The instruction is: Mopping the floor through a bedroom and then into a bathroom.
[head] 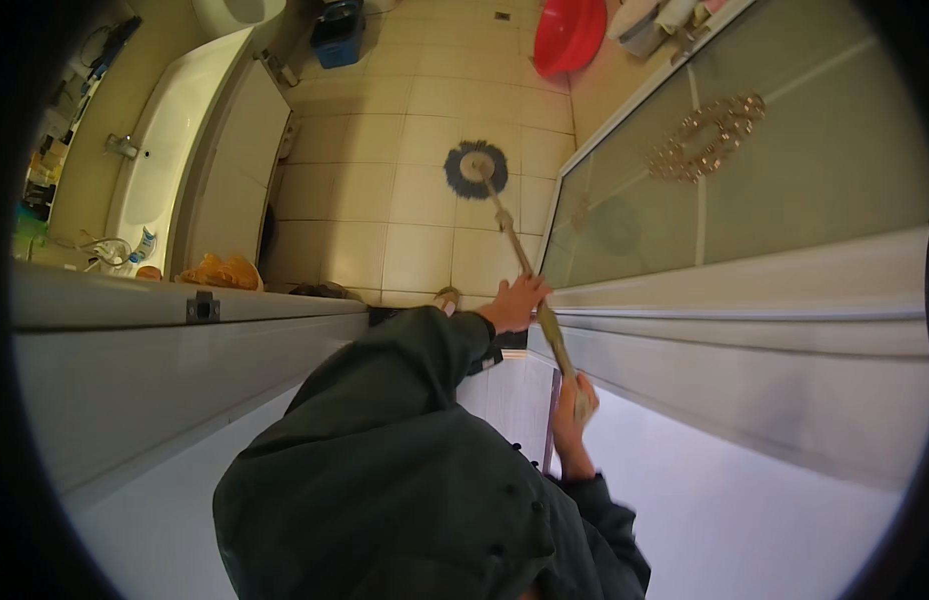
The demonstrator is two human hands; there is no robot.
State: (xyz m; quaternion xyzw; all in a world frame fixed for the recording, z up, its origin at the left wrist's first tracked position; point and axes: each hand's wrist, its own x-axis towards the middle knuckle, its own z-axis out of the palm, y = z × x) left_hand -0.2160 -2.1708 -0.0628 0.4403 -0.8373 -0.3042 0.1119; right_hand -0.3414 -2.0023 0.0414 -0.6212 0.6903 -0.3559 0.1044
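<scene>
A round mop head with a dark fringe (476, 169) lies on the beige floor tiles, joined to a long handle (517, 251) that runs down towards me. My left hand (515, 302) is closed around the handle partway along it, at the doorway. Lower down, my right hand (573, 409) grips the handle near its end. The fingers of both hands are partly hidden by the handle and the hands themselves. A foot in a light slipper (449, 299) shows just beyond my left sleeve.
A white washbasin (164, 120) over a cabinet (232, 165) lines the left side. At the back stand a blue bin (337, 49) and a red basin (569, 37). A frosted-glass door (734, 217) is on the right. An orange bag (221, 271) lies by the left door frame.
</scene>
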